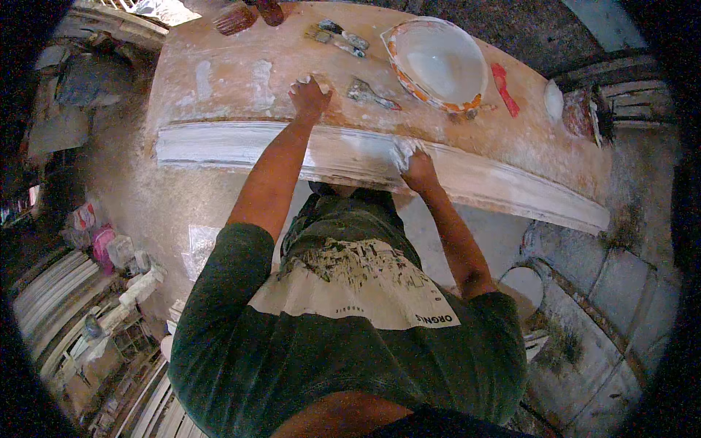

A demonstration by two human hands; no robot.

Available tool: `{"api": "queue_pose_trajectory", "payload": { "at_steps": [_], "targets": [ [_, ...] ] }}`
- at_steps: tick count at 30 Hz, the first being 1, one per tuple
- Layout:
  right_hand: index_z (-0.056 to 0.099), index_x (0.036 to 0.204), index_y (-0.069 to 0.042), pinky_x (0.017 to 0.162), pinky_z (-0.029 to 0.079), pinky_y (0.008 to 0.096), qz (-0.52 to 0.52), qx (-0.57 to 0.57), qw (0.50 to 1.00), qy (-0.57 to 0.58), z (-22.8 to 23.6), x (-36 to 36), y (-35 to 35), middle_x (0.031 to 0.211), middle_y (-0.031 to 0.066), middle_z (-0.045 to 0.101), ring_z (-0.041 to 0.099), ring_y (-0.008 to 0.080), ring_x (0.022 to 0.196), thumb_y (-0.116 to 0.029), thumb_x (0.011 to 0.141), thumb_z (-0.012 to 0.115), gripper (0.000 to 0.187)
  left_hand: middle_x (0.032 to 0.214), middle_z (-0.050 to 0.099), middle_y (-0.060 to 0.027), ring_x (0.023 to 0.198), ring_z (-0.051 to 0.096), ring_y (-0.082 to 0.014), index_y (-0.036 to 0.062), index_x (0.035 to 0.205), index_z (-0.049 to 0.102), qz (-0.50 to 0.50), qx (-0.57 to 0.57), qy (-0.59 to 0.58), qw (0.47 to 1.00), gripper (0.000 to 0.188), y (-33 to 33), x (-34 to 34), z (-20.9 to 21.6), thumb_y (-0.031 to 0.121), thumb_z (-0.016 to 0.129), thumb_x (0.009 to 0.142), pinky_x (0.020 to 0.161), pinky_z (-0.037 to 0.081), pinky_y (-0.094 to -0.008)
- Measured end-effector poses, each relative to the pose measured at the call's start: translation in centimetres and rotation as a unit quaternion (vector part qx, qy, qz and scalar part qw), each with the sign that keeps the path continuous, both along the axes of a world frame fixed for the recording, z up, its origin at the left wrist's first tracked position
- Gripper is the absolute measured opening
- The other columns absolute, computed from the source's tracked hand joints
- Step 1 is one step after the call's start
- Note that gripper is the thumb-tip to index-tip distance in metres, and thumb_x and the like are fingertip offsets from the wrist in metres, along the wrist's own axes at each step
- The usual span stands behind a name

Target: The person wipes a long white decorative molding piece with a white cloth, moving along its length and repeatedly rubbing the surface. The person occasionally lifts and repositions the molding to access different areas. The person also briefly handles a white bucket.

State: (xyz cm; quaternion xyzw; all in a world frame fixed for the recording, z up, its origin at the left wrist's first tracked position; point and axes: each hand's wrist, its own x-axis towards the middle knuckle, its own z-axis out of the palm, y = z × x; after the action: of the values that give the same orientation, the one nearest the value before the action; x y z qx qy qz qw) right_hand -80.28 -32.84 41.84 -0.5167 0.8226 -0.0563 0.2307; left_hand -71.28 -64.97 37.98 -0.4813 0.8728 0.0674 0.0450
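A long white moulding strip [496, 179] with lengthwise ridges lies along the near edge of the table. My right hand [419, 171] is closed round a crumpled white rag [402, 152] and presses it on the strip's upper face, right of its middle. Beyond the strip, my left hand [311, 101] rests on the tabletop with its fingers apart and whitish matter about the fingertips. A putty knife [372, 93] smeared with white lies to its right. Farther off stands a white bucket [440, 64] with orange stains on its rim.
Brushes [336, 36] lie at the table's far side, and a red tool [504, 89] is right of the bucket. White patches mark the brown tabletop [226, 51]. Long strips [55, 299] are stacked on the floor at left. A round white lid-like thing [521, 289] is by my right elbow.
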Motion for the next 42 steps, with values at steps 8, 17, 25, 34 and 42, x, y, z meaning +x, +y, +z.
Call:
{"api": "queue_pose_trajectory", "payload": {
  "at_steps": [8,17,25,34,42],
  "targets": [
    [0.053,0.113,-0.002,0.089,0.041,0.0471,-0.079,-0.107,0.991,-0.019,-1.6,0.2,3.0,0.106,0.0264,0.056,0.050,0.0415,0.103,-0.025,0.074,0.061,0.046,0.117,0.049,-0.0244,0.112,0.045,-0.0403,0.0031,0.124,0.041,0.029,0.071,0.015,0.997,0.080,-0.9,-1.2,1.1,0.047,0.068,0.062,0.091,0.038,-0.0494],
    [0.054,0.113,-0.005,0.086,0.043,0.0436,-0.044,-0.125,0.991,0.009,3.0,0.2,1.2,0.102,0.0219,0.059,0.055,0.0401,0.092,-0.015,0.077,0.056,0.038,0.084,0.063,-0.0219,0.082,0.062,-0.0326,-0.0039,0.096,0.059,-0.068,0.092,0.197,0.974,0.051,-5.0,1.5,-0.6,0.034,0.070,0.063,0.079,0.049,-0.0390],
    [0.055,0.112,-0.004,0.091,0.040,0.0398,-0.049,-0.176,0.983,-0.030,1.4,-0.5,-1.8,0.110,0.0189,0.057,0.053,0.0367,0.102,-0.017,0.082,0.053,0.033,0.082,0.065,-0.0147,0.076,0.062,-0.0232,-0.0031,0.092,0.062,0.139,0.286,0.481,0.817,0.034,-5.1,7.0,3.1,0.023,0.067,0.070,0.072,0.048,-0.0320],
    [0.050,0.116,-0.002,0.098,0.034,0.0437,-0.053,-0.141,0.986,-0.076,2.6,-0.6,-3.9,0.117,0.0226,0.050,0.046,0.0381,0.110,-0.015,0.071,0.060,0.047,0.098,0.061,-0.0134,0.085,0.059,-0.0216,-0.0034,0.105,0.059,0.432,0.102,0.612,0.655,0.034,-1.1,39.1,7.9,0.016,0.061,0.077,0.077,0.048,-0.0314],
    [0.058,0.103,-0.002,0.088,0.041,0.0399,-0.106,-0.292,0.939,-0.147,12.5,-2.0,-8.4,0.104,0.0206,0.058,0.053,0.0372,0.100,-0.017,0.079,0.058,0.029,0.121,0.048,-0.0224,0.112,0.046,-0.0310,-0.0137,0.123,0.035,0.627,-0.012,0.513,0.586,0.074,5.9,57.9,7.3,0.019,0.072,0.068,0.097,0.036,-0.0420]
  ]
}}
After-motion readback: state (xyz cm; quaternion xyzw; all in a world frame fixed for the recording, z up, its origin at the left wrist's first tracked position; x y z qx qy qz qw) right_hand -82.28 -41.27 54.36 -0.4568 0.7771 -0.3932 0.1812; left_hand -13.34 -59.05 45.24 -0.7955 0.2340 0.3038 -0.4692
